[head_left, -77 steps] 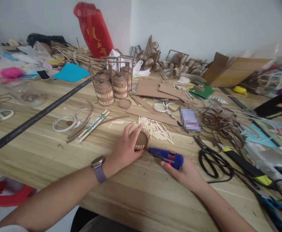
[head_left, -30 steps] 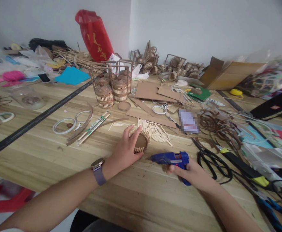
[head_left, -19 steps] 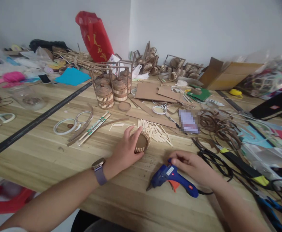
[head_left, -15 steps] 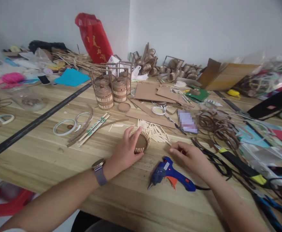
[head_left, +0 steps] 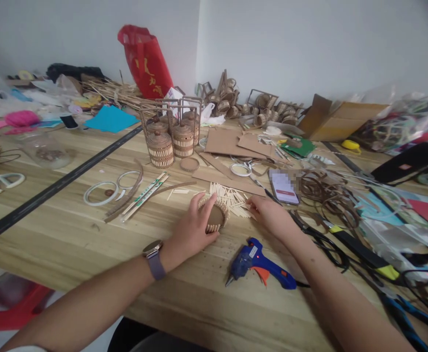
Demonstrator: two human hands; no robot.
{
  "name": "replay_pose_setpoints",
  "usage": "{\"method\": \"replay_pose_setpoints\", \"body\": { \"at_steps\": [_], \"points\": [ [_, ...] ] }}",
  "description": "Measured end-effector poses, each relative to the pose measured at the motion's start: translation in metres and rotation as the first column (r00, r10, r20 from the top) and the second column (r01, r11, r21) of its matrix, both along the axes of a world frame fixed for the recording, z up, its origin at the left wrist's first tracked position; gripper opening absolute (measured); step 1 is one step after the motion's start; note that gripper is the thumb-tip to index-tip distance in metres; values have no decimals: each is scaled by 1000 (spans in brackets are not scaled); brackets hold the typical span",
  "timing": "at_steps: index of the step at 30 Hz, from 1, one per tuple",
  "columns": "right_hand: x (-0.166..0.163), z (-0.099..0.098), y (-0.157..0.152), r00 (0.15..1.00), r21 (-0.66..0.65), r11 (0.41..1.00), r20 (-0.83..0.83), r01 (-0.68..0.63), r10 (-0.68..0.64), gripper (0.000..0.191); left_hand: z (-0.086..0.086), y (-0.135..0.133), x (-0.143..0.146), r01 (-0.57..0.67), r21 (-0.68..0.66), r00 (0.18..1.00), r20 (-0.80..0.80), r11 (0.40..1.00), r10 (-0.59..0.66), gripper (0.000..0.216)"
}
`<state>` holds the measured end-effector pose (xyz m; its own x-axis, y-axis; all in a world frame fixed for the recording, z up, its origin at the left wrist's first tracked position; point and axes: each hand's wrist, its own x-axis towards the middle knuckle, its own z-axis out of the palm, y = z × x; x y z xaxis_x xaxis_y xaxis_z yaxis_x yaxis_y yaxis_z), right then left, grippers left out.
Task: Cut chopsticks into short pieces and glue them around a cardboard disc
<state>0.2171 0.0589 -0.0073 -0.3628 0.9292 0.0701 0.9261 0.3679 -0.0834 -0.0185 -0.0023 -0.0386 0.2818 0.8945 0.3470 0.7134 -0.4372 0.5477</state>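
Note:
My left hand (head_left: 195, 222) curls around the near left side of a small round basket (head_left: 217, 218), which stands on the table with a brown base and a ring of short pale sticks. Its thumb lies along the front and the fingers reach over the far side. My right hand (head_left: 268, 213) is at the right edge of a loose pile of short wooden sticks (head_left: 232, 198), thumb and fingertips pinched together. What they hold, if anything, is too small to make out. A blue hot glue gun (head_left: 260, 264) lies on its side nearer me, nozzle to the left.
Behind stand several lidded baskets with handle frames (head_left: 160, 150) beside a brown disc (head_left: 189, 164). Tape rings (head_left: 100, 193) and wrapped sticks (head_left: 144, 198) lie left. To the right are a phone (head_left: 284, 187), brown strips (head_left: 322, 190), a black-and-yellow cutter (head_left: 362, 252) and cables.
My right hand has moved forward and left, from beside the glue gun to the edge of the stick pile. My left hand stays on the basket.

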Motion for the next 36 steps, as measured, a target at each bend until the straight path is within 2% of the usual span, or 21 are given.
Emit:
{"method": "replay_pose_setpoints", "body": {
  "at_steps": [8,12,15,19,21,26,32,36],
  "points": [
    [21,23,-12,999,-82,996,16,-35,36,26,-2,1,0,-1,-1,1000,-8,1000,1,96],
    [18,34,-20,979,-180,980,-197,-87,50,13,-3,2,0,2,7,1000,6,1000,-2,96],
    [8,38,-28,902,-251,945,-423,-208,87,5,-4,2,0,3,-6,1000,15,1000,-3,97],
    [-8,45,-37,825,-306,909,-561,-283,68,33,-4,2,0,-3,-17,1000,23,1000,3,96],
    [-15,49,-41,818,-310,902,-571,-299,75,33,-4,2,0,-2,-21,1000,28,1000,2,96],
    [-26,55,-46,819,-276,915,-566,-296,94,8,-6,3,-1,10,-5,1000,27,1000,-10,100],
    [-34,45,-47,836,-43,921,-436,-388,332,7,-6,3,-1,61,9,997,38,998,-61,102],
    [-39,34,-45,863,-10,922,-356,-388,359,6,-6,3,-1,106,8,993,50,994,-106,101]
  ]
}}
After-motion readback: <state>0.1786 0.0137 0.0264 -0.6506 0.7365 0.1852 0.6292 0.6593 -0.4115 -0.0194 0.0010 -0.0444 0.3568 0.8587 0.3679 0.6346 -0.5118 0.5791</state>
